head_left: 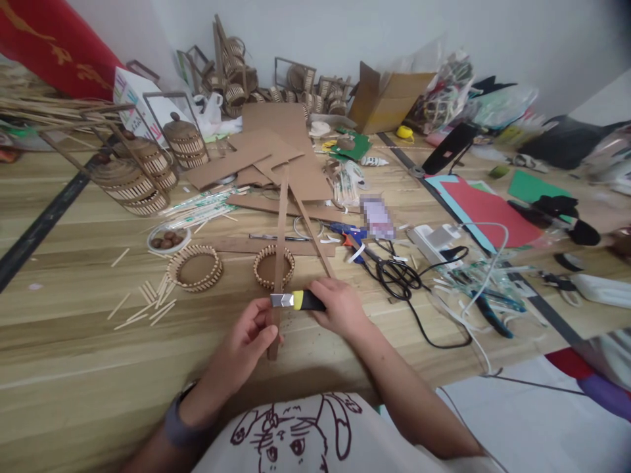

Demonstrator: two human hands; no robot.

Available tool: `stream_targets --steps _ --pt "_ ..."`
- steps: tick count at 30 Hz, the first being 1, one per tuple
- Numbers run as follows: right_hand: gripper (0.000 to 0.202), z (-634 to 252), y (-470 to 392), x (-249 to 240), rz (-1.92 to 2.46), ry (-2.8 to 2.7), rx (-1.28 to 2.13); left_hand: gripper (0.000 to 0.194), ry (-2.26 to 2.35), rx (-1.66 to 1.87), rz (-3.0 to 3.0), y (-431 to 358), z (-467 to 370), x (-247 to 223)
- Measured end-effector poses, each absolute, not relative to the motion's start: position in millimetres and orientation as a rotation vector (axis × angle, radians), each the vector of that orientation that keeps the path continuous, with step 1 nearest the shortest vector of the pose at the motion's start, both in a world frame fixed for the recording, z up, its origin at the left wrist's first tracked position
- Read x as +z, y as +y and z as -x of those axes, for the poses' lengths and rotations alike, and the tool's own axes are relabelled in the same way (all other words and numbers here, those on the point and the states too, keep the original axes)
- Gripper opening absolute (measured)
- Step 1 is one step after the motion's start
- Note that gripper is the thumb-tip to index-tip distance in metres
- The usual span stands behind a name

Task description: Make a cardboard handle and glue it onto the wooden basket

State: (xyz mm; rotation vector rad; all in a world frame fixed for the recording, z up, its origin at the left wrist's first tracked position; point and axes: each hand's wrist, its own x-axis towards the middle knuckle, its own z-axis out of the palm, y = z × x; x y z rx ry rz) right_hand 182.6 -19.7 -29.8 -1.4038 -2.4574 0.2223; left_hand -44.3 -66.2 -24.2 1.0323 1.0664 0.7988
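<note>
My left hand pinches the near end of a long, narrow brown strip that runs away from me over a small round ring of light sticks. In my right hand is a utility knife with a black and yellow handle, its metal head lying across the strip just beyond my left fingers. A second strip slants from the cardboard pile to my right hand. To the left sits a larger stick ring with a brown base.
Loose sticks and a bowl of brown balls lie left. Lidded stick baskets stand behind them. Cardboard sheets are piled ahead. A glue gun, black scissors, cables and a power strip lie right.
</note>
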Motion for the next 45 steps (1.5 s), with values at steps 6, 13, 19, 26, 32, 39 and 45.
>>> stream_targets --steps 6,13,19,26,32,39,45 --pt "0.015 -184.9 -18.2 -28.2 1.429 -2.470 0.224 0.040 1.073 0.788 -1.065 -66.6 43.9 -22.9" --pt "0.020 -190.9 -15.0 -27.2 1.468 -2.460 0.199 0.037 1.075 0.775 -1.084 -65.9 44.8 -18.8" --pt "0.019 -192.5 -14.6 -25.2 1.501 -2.467 0.173 0.041 1.059 0.782 -1.061 -66.3 45.5 -20.9" --pt "0.019 -193.3 -14.1 -23.8 1.511 -2.448 0.171 0.042 1.013 0.792 -1.040 -66.8 47.7 -25.9" --pt "0.020 -192.2 -14.3 -23.2 1.522 -2.446 0.183 0.042 0.985 0.795 -1.006 -67.0 48.1 -26.6" --pt "0.020 -186.9 -16.5 -24.9 1.496 -2.448 0.268 0.044 1.046 0.749 -1.022 -67.7 44.5 -21.0" --pt "0.018 -187.7 -16.2 -26.2 1.486 -2.438 0.262 0.043 1.030 0.750 -1.028 -67.8 45.4 -20.6"
